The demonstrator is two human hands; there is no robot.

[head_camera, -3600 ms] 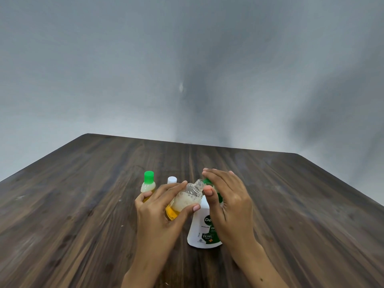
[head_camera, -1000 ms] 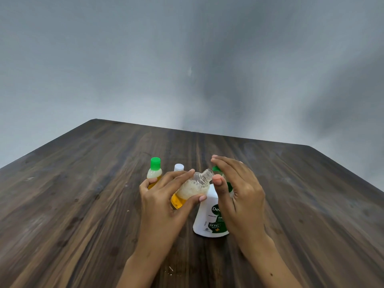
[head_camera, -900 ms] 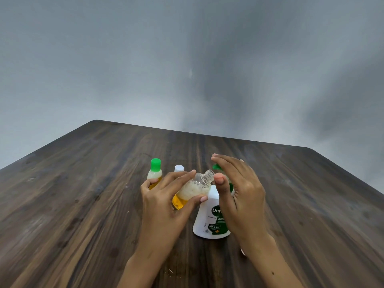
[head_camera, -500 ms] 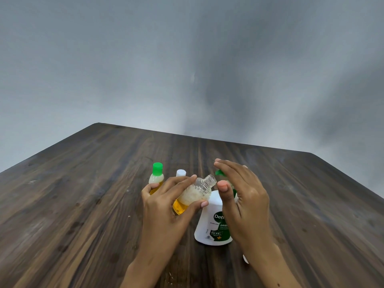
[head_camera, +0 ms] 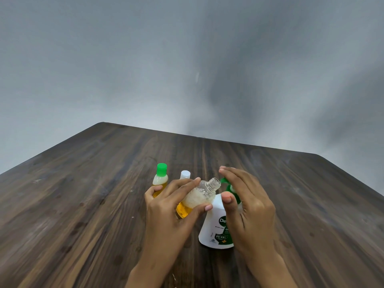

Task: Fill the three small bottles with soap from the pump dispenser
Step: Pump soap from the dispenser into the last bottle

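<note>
Fingers [head_camera: 182, 185] gripping clear, foamy bottle [head_camera: 199, 197]

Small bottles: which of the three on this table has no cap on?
The small bottle tilted in the left hand, its threaded neck bare. The green-capped bottle and the white-capped bottle behind it stand closed.

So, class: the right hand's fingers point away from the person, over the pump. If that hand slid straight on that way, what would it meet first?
Probably nothing: beyond the right hand lies only bare table as far as the view shows. The pump dispenser sits beneath the hand, though depth is uncertain.
</note>
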